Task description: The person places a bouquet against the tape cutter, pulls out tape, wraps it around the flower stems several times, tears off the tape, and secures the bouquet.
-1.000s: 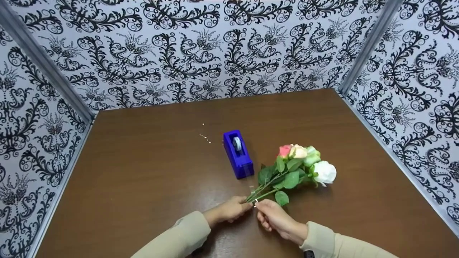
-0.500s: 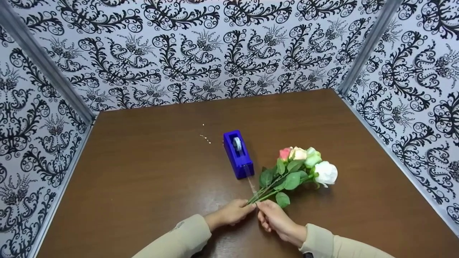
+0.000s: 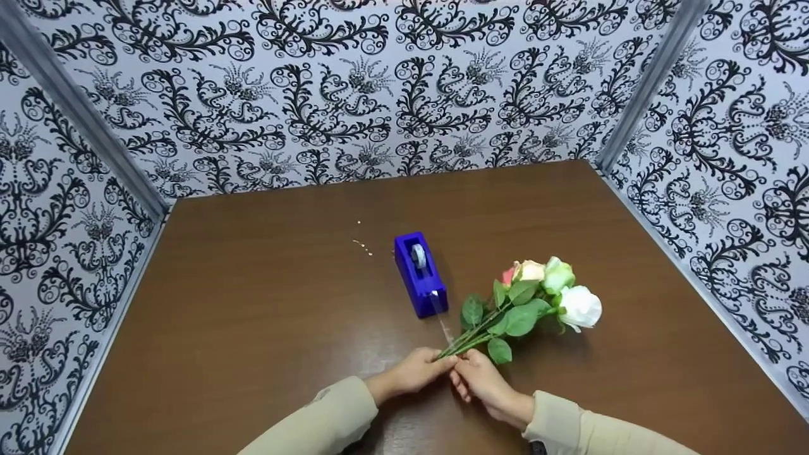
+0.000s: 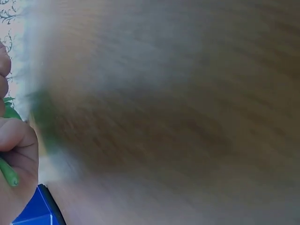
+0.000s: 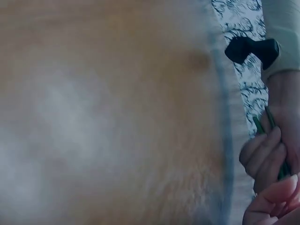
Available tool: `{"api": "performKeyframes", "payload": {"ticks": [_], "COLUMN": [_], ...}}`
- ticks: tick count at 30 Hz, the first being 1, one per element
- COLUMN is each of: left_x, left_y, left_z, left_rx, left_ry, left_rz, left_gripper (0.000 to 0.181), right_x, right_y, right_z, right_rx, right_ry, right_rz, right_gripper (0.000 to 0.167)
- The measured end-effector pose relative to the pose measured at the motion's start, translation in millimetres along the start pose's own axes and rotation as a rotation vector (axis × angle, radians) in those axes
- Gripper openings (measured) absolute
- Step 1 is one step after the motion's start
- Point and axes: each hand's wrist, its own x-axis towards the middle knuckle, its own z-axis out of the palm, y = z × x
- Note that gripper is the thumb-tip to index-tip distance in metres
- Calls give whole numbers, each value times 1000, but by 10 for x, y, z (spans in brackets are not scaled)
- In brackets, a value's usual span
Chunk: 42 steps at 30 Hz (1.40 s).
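Observation:
Several artificial roses, among them a white rose (image 3: 579, 308), lean to the right, their green stems (image 3: 471, 340) gathered at the lower end. My left hand (image 3: 414, 371) grips those stems, and a cut stem end (image 4: 13, 180) pokes out of the fist in the left wrist view. From the blue tape dispenser (image 3: 414, 281), a strip of clear tape (image 3: 445, 327) runs down to the stems. Right against the left fingertips, my right hand (image 3: 488, 387) pinches the tape at the stems; its end is hidden by the fingers.
The dispenser, with its tape roll (image 3: 418, 256), stands just beyond the hands on the brown table (image 3: 265, 297). Small white scraps (image 3: 362, 246) lie left of it. Patterned panels (image 3: 354, 95) enclose the back and sides.
The tape now stretches taut from dispenser to stems. Both hands have come together, the right fingers closing up to the left. The roses have shifted slightly right.

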Motion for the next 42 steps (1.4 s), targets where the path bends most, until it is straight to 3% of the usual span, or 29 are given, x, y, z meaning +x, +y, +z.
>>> {"api": "performKeyframes", "payload": {"ticks": [5, 12, 18, 22, 26, 30, 33, 36, 38, 42], "left_x": [20, 15, -5, -3, 13, 7, -8, -34, -48, -39], "left_y": [13, 59, 44, 26, 19, 35, 65, 82, 71, 0], "left_z": [12, 18, -4, -16, -28, -21, -3, 16, 25, 31], "left_rx": [-13, -102, -35, 49, 229, 467, 643, 810, 935, 1231], "left_ry": [-8, -24, 12, 18, 21, 53, 100, 165, 238, 485], "left_rz": [-16, -23, -62, -44, 15, 26, 13, 47, 129, 417], "left_gripper": [35, 31, 26, 22, 25, 26, 27, 26, 27, 29], "right_x": [46, 115, 59, 42, 37, 21, 20, 22, 24, 40], "right_y": [-6, 5, -88, -154, -174, -171, -171, -177, -174, -179], "right_z": [-4, -25, -42, -67, -82, -78, -72, -65, -65, -68], "right_rx": [126, 245, 345, 444, 502, 564, 606, 605, 556, 410], "right_ry": [23, 50, -27, -106, -152, -155, -133, -89, -48, 29], "right_rz": [37, 82, 161, 206, 214, 205, 196, 193, 183, 156], "right_gripper": [2, 25, 23, 15, 23, 26, 24, 23, 22, 23]}}
